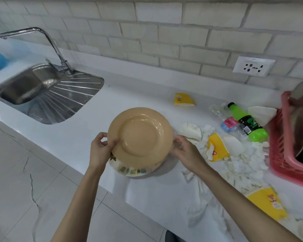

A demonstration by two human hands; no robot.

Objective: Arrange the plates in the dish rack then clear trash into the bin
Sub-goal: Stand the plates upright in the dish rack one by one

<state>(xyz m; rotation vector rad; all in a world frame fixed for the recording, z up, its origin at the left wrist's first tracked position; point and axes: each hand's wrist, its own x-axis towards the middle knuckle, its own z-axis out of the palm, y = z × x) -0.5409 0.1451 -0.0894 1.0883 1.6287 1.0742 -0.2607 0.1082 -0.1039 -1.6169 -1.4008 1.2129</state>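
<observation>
So the tan plate (140, 135) is tilted up off a short stack near the counter's front edge, its underside facing the camera, smooth and glossy like melamine, with a round foot ring. The left hand (101, 148) pinches its left rim and the right hand (183, 151) cups the right rim, both closed on it. Under it sits a white plate with a colored patterned border (129, 170); I can't tell how many plates the stack holds.

Looks like the plate step, trash untouched. Next move probably means carrying it right to the pink dish rack (280, 154), slatted plastic, which already holds something round and metallic, so it needs a free slot.

Between them: crumpled white paper scraps (241, 165), torn yellow cartons (217, 149), 1 green bottle (247, 123), a crushed clear bottle (224, 119). Ribbed steel sink (47, 95) sits far left on the white counter (87, 135).
</observation>
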